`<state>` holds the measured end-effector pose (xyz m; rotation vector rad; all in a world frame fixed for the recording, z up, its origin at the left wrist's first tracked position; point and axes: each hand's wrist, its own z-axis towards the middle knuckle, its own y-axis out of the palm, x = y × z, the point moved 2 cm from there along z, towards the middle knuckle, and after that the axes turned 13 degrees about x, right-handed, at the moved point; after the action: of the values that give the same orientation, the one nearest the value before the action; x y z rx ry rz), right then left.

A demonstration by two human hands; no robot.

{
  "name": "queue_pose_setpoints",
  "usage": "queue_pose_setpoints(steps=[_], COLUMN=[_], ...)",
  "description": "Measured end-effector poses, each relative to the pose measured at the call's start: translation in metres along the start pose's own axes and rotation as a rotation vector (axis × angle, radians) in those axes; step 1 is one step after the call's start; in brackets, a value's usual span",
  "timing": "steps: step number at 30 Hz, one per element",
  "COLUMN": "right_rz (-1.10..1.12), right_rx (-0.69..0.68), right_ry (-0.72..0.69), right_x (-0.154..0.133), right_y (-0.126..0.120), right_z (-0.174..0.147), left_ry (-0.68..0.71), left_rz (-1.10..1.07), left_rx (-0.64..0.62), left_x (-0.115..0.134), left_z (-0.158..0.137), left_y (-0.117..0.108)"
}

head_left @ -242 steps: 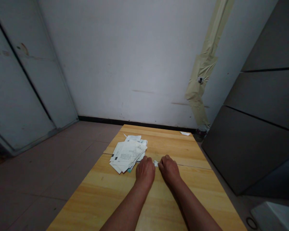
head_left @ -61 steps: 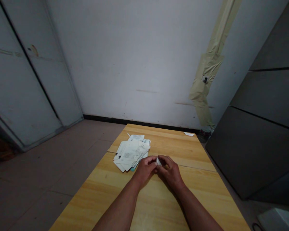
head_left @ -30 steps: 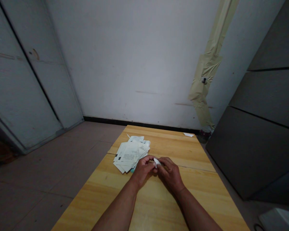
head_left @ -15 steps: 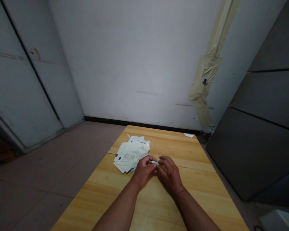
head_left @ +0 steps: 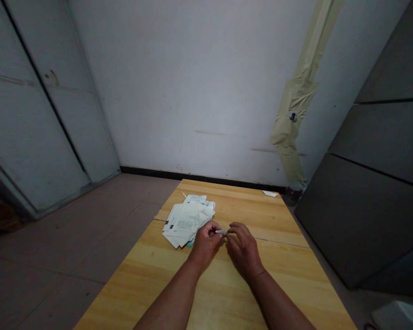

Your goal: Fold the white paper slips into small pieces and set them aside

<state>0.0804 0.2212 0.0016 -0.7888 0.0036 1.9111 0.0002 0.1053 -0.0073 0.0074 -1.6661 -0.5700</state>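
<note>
Over the middle of the wooden table, a small, narrow white strip lies between my fingertips; it looks like rolled or folded paper, though it is too small to be sure. My left hand is closed on its left end with thumb and forefinger. Pinched at the other end is my right hand, its fingers curled. A loose pile of printed paper sheets rests just left of and beyond my left hand. Something teal peeks out from under the pile, mostly hidden.
A white scrap lies at the table's far right corner, and a thin white piece by the pile's far side. Beyond the table stands a wall. Dark panels rise at right, with a pale box below.
The strip between my fingertips has turned slightly and looks narrower. The right fingers have shifted a little; the paper pile stays put.
</note>
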Motion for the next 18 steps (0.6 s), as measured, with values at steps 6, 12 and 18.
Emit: queue_pose_setpoints(steps=[6, 12, 18], right_rz=[0.005, 0.001, 0.003], right_rx=[0.045, 0.019, 0.014], right_ry=[0.012, -0.061, -0.074], right_x=[0.0026, -0.002, -0.0062], right_y=[0.0012, 0.0015, 0.0002], right_z=[-0.0007, -0.0006, 0.002], left_ry=[0.063, 0.091, 0.053], left_rz=[0.116, 0.188, 0.144], left_rx=[0.046, 0.087, 0.065], left_x=[-0.0005, 0.0075, 0.0015], left_z=[0.002, -0.0007, 0.0011], left_y=[-0.0022, 0.0003, -0.0014])
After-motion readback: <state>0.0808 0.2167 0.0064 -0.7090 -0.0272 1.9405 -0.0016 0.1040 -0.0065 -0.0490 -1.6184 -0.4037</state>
